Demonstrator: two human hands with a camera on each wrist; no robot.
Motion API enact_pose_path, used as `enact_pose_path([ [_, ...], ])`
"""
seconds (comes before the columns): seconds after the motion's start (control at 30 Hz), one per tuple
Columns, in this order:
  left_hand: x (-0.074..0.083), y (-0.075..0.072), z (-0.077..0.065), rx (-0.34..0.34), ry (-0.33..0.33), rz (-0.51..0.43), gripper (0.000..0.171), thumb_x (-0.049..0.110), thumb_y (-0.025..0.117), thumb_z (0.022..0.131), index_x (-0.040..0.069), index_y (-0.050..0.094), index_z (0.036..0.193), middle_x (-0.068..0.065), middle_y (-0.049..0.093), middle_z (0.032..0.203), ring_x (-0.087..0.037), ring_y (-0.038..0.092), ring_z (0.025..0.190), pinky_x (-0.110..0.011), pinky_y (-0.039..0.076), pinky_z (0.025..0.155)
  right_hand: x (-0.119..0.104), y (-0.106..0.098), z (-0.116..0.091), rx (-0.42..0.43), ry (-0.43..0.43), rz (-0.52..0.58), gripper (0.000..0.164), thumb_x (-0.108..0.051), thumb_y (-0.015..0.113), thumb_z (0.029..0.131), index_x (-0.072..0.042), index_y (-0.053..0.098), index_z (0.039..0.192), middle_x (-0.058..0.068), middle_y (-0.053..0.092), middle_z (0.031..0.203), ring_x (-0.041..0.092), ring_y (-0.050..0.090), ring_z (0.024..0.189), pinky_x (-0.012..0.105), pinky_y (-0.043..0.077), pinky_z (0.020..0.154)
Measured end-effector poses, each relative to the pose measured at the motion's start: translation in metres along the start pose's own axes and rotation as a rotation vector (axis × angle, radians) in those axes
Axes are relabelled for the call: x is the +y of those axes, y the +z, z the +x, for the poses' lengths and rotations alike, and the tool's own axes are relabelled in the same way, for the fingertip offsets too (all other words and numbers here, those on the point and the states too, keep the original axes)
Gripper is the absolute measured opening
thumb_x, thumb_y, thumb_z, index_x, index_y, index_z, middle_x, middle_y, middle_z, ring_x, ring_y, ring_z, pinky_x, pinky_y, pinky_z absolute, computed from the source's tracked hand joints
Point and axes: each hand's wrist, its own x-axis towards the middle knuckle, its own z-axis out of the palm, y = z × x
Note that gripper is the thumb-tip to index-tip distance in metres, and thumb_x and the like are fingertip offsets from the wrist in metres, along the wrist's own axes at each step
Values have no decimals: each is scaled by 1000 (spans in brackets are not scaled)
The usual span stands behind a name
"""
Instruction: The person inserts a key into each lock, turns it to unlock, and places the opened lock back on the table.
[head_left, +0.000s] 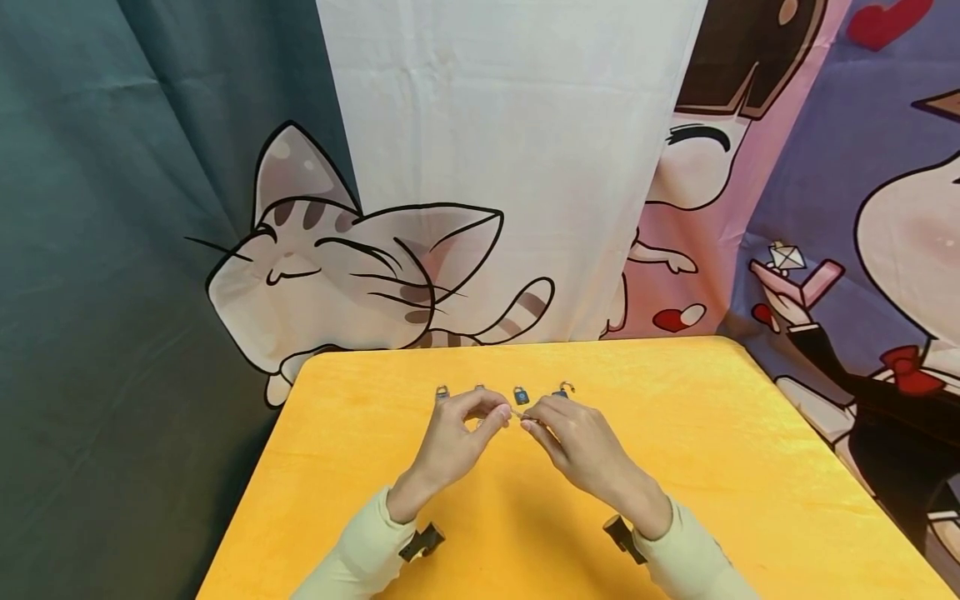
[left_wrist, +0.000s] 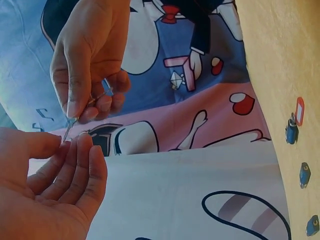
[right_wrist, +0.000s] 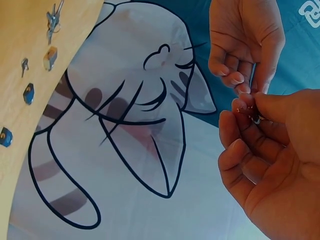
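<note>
While left hand (head_left: 457, 433) and right hand (head_left: 581, 437) pinch a key (left_wrist: 68, 131), table sides (head_left: 262, 468) lie distant.

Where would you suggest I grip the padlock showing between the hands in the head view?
I'd pinch the padlock across its body's sides, from above: it seems to lie flat, shackle at the far end, with the left hand and right hand crowding the near side.
</note>
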Motion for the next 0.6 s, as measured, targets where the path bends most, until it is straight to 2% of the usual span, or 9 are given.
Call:
enact_pose_path([
  [0.1,-3,-2,4,-6,-32,-11,16,22,59,99,11,70,100,-4,73,86,-11,70,79,-31,59,82,3,-1,-1,9,0,-5,6,-16,68,93,-11,70,91,-4,69,84,6,62,71,19,53,61],
  [0.23,-14,-2,11,-6,-52,18,17,25,59,99,11,70,104,0,74,88,-11,71,79,-29,59,80,6,-5,-2,11,9,-8,7,-16,67,93,-10,70,90,-4,68,82,4,59,68,19,51,59],
  [0.37,-27,1,18,-6,-86,97,18,26,59,100,13,69,107,2,73,93,-7,70,82,-27,59,78,9,-10,-1,12,21,-14,8,-16,67,93,-9,71,91,-3,69,81,5,62,69,30,59,78],
  [0.5,-37,7,26,-17,-122,155,20,25,59,100,12,68,112,0,72,97,-9,68,87,-30,59,78,12,-16,0,25,18,-26,5,-13,69,91,-9,71,91,-2,70,82,8,67,73,40,57,92],
  [0.6,-45,11,31,-41,-145,161,24,25,58,100,10,66,117,-1,71,100,-12,67,90,-32,59,79,15,-21,-2,23,23,-40,4,-12,68,92,-9,70,90,-6,65,76,4,61,67,29,59,75],
])
